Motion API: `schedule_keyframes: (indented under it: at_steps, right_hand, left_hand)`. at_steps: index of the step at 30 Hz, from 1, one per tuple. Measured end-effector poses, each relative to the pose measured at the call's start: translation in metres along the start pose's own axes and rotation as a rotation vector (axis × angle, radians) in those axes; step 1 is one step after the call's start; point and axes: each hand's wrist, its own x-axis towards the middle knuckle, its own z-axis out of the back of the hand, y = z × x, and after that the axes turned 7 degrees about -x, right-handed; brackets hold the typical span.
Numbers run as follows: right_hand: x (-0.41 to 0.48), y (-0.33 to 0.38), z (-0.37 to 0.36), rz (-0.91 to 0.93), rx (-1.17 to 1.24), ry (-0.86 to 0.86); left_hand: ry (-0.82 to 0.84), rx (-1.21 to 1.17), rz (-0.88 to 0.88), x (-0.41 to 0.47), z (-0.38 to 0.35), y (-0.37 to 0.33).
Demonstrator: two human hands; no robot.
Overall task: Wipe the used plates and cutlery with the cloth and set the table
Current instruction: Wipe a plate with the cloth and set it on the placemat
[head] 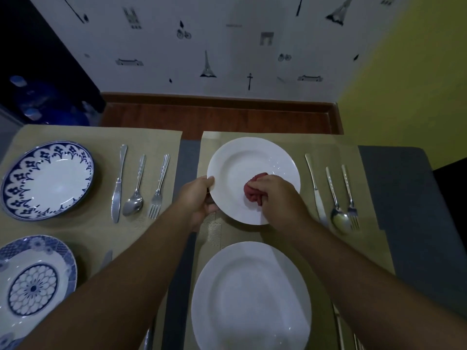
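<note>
Progress status: wiping stage, roughly mid-task by estimate. Left hand grips the rim of the far white plate at the plate's 9 o'clock edge, thumb on top, steadying it. Right hand clenches a bunched red cloth and presses it on the plate's well, just toward 6 o'clock from the centre. The plate sits over the right placemat at 12 o'clock of the view. Whether it rests flat or is tipped up cannot be confirmed.

Items in position:
- Near white plate at 6 o'clock, on the same placemat.
- Far blue plate at 9 o'clock and near blue plate at 7 o'clock, on the left placemat.
- Left knife, left spoon and left fork, side by side, at 3 o'clock of the far blue plate.
- Right knife, right spoon and right fork, at 3 o'clock of the plate in hand.

Assessment: the table looks largely set, with four plates and at least two cutlery sets laid. Dim light gives no way to tell which other plates or cutlery are already wiped. Cutlery beside the near plates is mostly hidden by the forearms. Work left, by estimate: finish this plate, seat it square on its placemat, then wipe any untreated pieces.
</note>
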Motion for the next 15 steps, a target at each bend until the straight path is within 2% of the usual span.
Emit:
schedule_keyframes:
  at_steps: [7,10,12,15]
  right_hand:
    - [0.014,-0.007,-0.017,-0.074,-0.039,0.126]
    - [0.016,-0.007,-0.016,-0.129,0.011,0.151]
    - [0.016,-0.005,-0.013,-0.118,0.095,0.104]
    - [0.010,-0.002,-0.007,-0.093,0.029,0.099]
  left_hand:
    - [0.071,-0.016,0.081,0.010,0.005,-0.009]
    - [0.084,-0.104,0.131,0.012,0.009,-0.013]
    - [0.085,-0.154,0.135,0.010,0.012,-0.018]
    - [0.063,-0.182,0.085,-0.003,0.020,-0.026]
